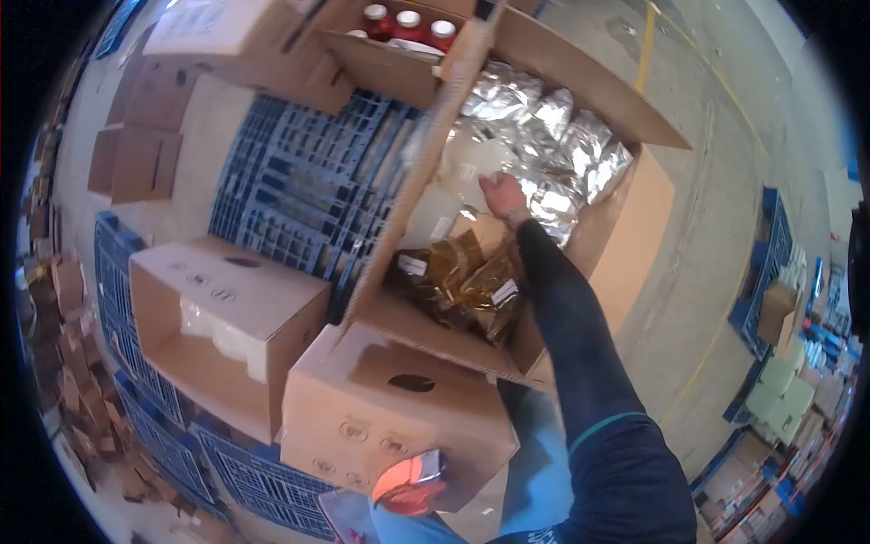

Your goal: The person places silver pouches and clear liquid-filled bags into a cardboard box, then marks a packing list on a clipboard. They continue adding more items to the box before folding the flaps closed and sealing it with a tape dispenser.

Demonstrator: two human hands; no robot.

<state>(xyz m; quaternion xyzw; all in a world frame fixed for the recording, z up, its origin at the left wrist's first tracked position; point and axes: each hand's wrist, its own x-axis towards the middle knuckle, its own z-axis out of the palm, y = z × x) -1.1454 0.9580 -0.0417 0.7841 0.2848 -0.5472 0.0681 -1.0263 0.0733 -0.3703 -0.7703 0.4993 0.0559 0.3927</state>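
My right hand (504, 194) reaches into a large open cardboard box (625, 236), its fingers curled in. It is at the edge of a translucent whitish bag (480, 163); what its fingers grip, if anything, is hidden. Shiny silver foil bags (544, 136) fill the far and right side of the box. Amber plastic bags (462, 276) with white labels lie in the near end. Low in the view, a bright red-orange shape (412, 487) with a silvery dark end is in front of a closed-looking carton (399, 408). It may be my left hand or something in it; its fingers are not distinct.
Blue plastic pallets (299, 172) lie left of the large box. An open carton (227, 317) with whitish contents stands at left. Red containers with white lids (408, 25) sit in a box at the top. Another blue pallet (768, 263) is at right on the concrete floor (698, 290).
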